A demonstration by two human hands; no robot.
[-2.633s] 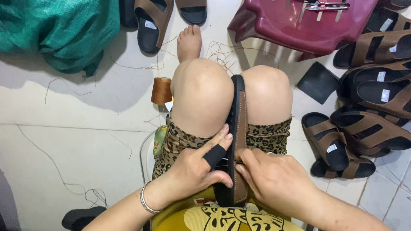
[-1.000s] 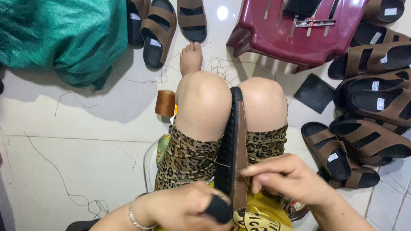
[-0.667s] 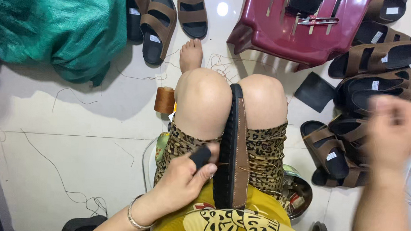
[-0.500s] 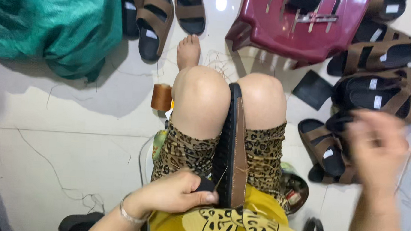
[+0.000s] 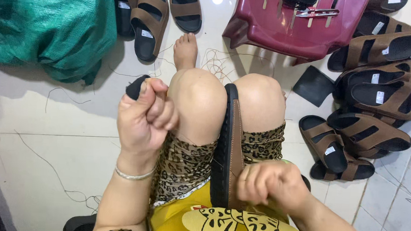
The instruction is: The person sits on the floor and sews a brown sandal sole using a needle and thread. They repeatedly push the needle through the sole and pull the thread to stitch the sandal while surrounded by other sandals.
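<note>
A brown sandal with a black sole (image 5: 229, 144) stands on edge between my knees. My left hand (image 5: 145, 115) is raised above my left knee, fingers closed around a small black tool (image 5: 135, 85), with a thin thread running from it down to the sandal. My right hand (image 5: 271, 185) rests low against the sandal's near end, fingers curled on it and the thread. What the right fingers pinch is hidden.
A dark red plastic stool (image 5: 297, 22) with scissors on it stands ahead. A pile of brown sandals (image 5: 377, 90) lies at the right, more sandals (image 5: 150, 16) at the top. A green sack (image 5: 47, 25) fills the upper left. Loose threads (image 5: 63, 188) lie on the tiled floor.
My left hand rose from the sandal to up above the knee, pulling thread. My right hand, which had swung out to the right, came back down to the sandal.
</note>
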